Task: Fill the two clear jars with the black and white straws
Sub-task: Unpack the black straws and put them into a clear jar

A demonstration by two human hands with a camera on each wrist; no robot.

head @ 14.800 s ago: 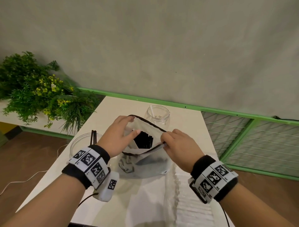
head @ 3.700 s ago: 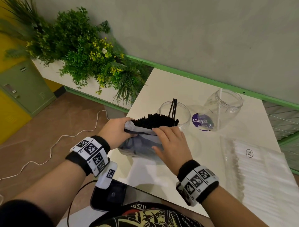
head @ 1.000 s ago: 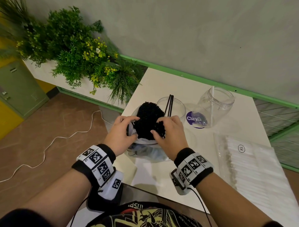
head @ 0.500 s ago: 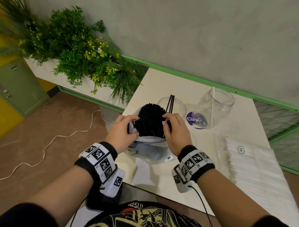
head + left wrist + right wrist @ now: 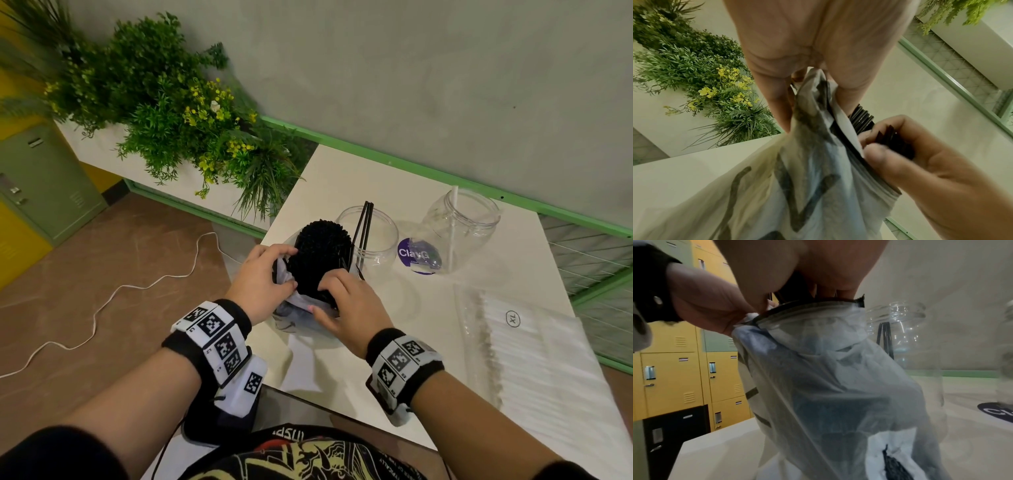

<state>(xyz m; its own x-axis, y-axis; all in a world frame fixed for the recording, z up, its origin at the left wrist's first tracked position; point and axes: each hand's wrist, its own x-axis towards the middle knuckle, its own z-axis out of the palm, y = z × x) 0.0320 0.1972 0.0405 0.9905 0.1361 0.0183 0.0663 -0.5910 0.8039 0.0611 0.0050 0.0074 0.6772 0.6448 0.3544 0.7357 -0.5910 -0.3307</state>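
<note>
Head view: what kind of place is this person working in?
Probably an indoor staff or break area, perhaps of a café or school. Yellow and green lockers line one side, a planter of greenery runs along the grey wall, and the white table holds straw supplies.

1. Head view looks down and forward from above the bench (image 5: 346, 171) near edge.
2. Left wrist view sits close against the bag (image 5: 807, 178), facing the plants (image 5: 694, 65).
3. Right wrist view looks low across the bench; all three share the bag.
</note>
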